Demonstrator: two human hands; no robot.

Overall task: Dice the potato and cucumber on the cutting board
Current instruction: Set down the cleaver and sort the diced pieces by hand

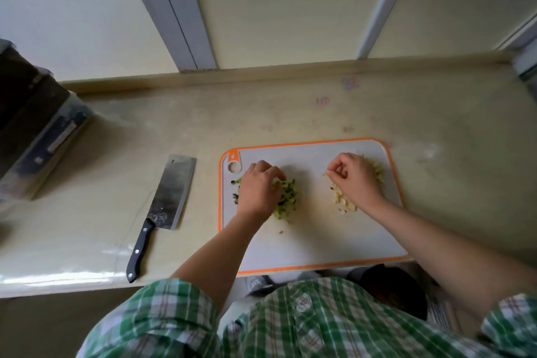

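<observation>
Orange edging runs round the grey board (313,235), which lies flat on the pale counter (261,113) with its near edge poking just past the counter's front lip. Both piles are already cut small and sit on the far half of the board, well apart from each other: the cucumber (286,197) in a dark green heap on the left, with a few stray bits beside the hanging hole at the board's corner, and the potato (344,203) in a pale yellow heap on the right, close to the board's right rim.

The left hand (257,189) is down over the cucumber, back upward, its fingers (276,173) bent with the tips on the far edge of the heap; from where I stand I cannot tell whether they grip any of it or only rest there. The right hand (356,180) lies across the potato, covering the middle of the heap, its fingers curled in and thumb and forefinger pressed together on what looks like one small pale piece at the tips.

Left of the board, apart from it, a cleaver (171,192) lies flat on the counter, blade pointing away, black handle toward the person. Further left a dark box (35,119) stands at the counter's end. Green checked sleeves of a shirt (319,322) are rolled above the elbows
</observation>
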